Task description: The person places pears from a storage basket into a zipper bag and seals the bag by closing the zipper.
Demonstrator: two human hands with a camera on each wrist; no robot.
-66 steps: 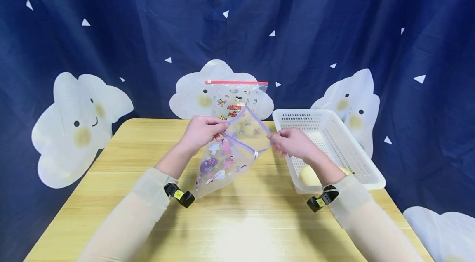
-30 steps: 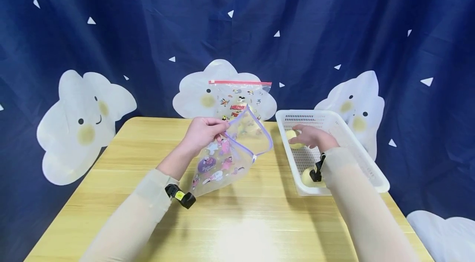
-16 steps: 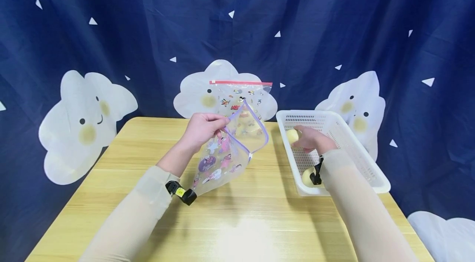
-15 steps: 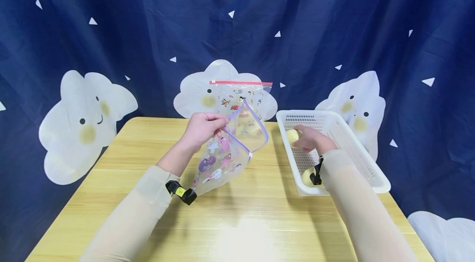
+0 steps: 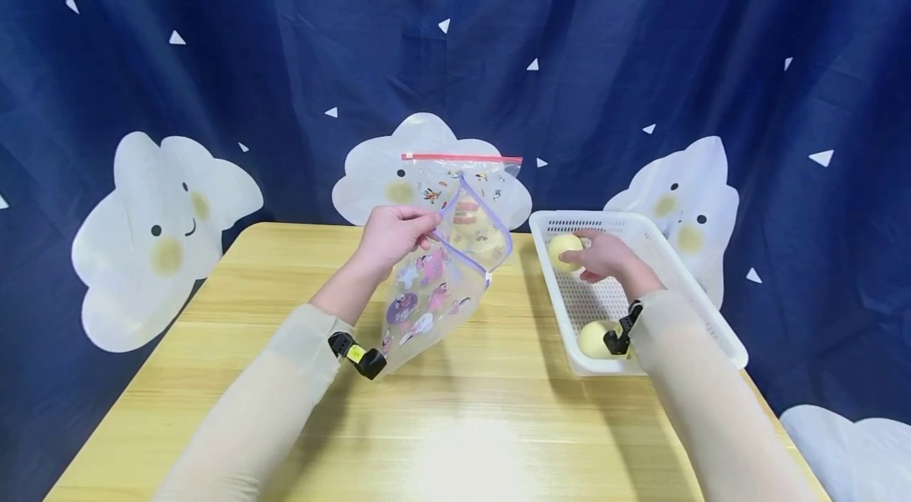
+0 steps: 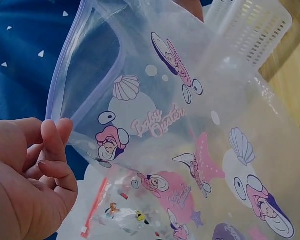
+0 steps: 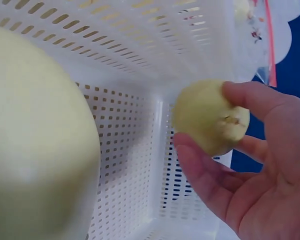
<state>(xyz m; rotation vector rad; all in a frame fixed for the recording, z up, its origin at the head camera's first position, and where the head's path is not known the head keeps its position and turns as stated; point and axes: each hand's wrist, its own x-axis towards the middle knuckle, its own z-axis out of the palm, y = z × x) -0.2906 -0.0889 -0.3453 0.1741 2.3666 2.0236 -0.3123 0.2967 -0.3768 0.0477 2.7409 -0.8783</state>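
My left hand [image 5: 387, 239] pinches the purple-edged rim of a clear zip bag [image 5: 430, 304] printed with pink and purple cartoons. The bag's mouth gapes toward the right, its white slider at the lower corner, and its body hangs tilted over the table. Inside the white basket, my right hand [image 5: 610, 257] grips a pale yellow apple [image 5: 562, 251] between thumb and fingers, near the far left corner. The right wrist view shows the calyx end of this apple [image 7: 200, 117]. A second apple [image 5: 594, 339] lies at the basket's near end, partly behind the wrist camera.
The perforated white basket [image 5: 601, 367] stands on the right of the wooden table [image 5: 213, 375]. Behind the held bag stands another clear bag with a red zip [image 5: 463, 160], partly covered by it. A dark blue curtain [image 5: 285, 28] with clouds hangs beyond the table.
My right hand has let go of the purple bag's rim, moved into the basket, closed round an apple and raised it slightly. My left hand keeps its pinch and has lifted the bag a little.
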